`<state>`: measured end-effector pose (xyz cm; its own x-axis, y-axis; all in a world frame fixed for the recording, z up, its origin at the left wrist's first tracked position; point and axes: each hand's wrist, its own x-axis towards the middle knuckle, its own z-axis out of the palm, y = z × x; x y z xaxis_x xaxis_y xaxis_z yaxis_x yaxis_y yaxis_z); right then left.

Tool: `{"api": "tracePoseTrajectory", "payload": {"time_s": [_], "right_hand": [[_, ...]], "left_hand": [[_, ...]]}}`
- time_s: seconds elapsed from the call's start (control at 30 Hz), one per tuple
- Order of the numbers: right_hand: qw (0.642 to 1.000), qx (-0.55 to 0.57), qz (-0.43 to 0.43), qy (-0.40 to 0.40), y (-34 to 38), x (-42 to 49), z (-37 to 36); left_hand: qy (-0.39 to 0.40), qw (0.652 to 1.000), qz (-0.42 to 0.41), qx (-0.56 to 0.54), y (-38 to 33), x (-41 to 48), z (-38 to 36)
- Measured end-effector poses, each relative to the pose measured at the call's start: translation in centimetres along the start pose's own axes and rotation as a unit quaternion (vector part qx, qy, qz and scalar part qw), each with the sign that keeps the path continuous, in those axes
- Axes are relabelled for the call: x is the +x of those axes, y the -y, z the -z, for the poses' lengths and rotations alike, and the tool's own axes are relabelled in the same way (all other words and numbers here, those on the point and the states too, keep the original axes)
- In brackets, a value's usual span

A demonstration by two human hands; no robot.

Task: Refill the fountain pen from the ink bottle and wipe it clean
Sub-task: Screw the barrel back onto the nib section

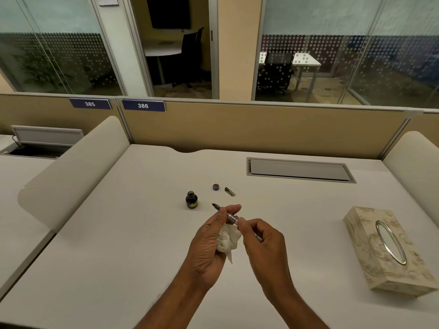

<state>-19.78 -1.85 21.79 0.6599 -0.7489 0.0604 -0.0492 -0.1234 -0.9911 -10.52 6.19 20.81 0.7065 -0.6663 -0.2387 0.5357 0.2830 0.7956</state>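
Wiping, I'd say: left hand holds tissue and pen, right hand pinches its tail (bottle stands uncapped). Next: nib through tissue.

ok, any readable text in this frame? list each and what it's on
"385": left blue plate on the partition.
"386": right blue plate on the same partition.
Ink bottle label: yellow-green, too small to read.
Pen barrel markings: too small to read.
White notice at top left: blurred, unreadable.
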Motion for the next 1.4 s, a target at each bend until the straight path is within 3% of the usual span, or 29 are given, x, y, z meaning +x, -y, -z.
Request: {"api": "tracePoseTrajectory", "payload": {"time_s": [0.17,0.53,0.7,0.87,0.9,0.97,1.03,1.07,1.1,1.17,1.23,1.4], "right_hand": [[0.999,-0.023,0.025,-0.009,-0.1,0.1,0.0],[1.0,-0.024,-0.005,-0.003,0.0,0.6,0.2],[0.991,-0.114,0.062,0.0,0.0,0.1,0.1],[0.985,0.077,-0.145,0.061,0.6,0.7,0.3],[0.987,0.062,-0.132,0.067,0.6,0.6,0.3],[0.996,-0.071,-0.018,0.044,0.3,0.1,0.3],[0.977,-0.196,0.087,0.02,-0.3,-0.3,0.1],[0.973,-0.21,0.093,0.015,-0.4,-0.4,0.0],[0.982,-0.18,0.058,0.02,-0.4,-0.3,-0.1],[0.995,-0.011,-0.091,0.049,0.1,0.1,0.0],[0.969,0.102,-0.208,0.08,0.5,0.5,0.2],[0.939,0.163,-0.287,0.096,0.6,0.8,0.3]], "left_hand": [[-0.004,1.0,0.013,-0.023,0.3,0.6,0.3],[0.011,0.997,0.031,-0.064,0.3,1.3,0.8],[0.004,0.995,0.043,-0.086,0.3,1.5,0.9],[-0.01,0.996,0.03,-0.079,0.0,1.0,0.8],[-0.011,0.996,0.033,-0.083,-0.1,1.0,0.8],[-0.01,0.994,0.046,-0.1,-0.3,0.9,0.8],[-0.02,0.993,0.052,-0.108,-0.3,0.9,0.7],[-0.027,0.992,0.052,-0.11,-0.3,0.9,0.8],[-0.034,0.992,0.05,-0.111,-0.3,0.9,0.8],[-0.046,0.993,0.042,-0.101,-0.2,1.0,0.9],[-0.054,0.994,0.034,-0.087,-0.3,1.0,0.8],[-0.06,0.994,0.028,-0.087,-0.3,0.9,0.6]]}}
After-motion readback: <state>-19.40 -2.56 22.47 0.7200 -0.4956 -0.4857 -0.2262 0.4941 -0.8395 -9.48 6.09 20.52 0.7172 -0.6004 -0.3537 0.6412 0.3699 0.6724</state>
